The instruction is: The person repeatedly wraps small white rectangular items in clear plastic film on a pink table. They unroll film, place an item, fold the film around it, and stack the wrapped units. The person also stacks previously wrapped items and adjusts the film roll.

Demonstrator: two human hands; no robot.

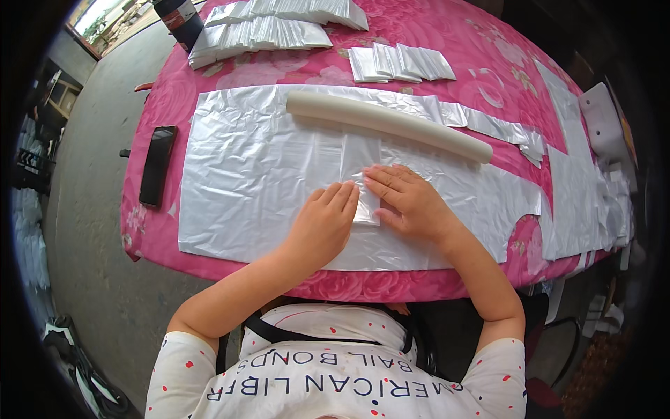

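A folded strip of thin white plastic bag (366,213) lies on a wide spread of silvery-white plastic bags (244,202). My left hand (326,218) rests along the strip's left edge, its fingers stretched out and close together. From the right, my right hand (410,201) lies flat across the strip, with its thumb apart from the fingers. Both hands press on the plastic, and neither is closed around anything. Just beyond them a long cream-coloured tube (387,126) lies slantwise on the plastic.
A pink floral tablecloth (286,70) covers the table. A black phone (158,166) lies at left. Folded bag stacks (262,36) stand at the back beside a dark bottle (179,22), with a smaller row of folded bags (399,63). More plastic sheets (576,202) lie at right.
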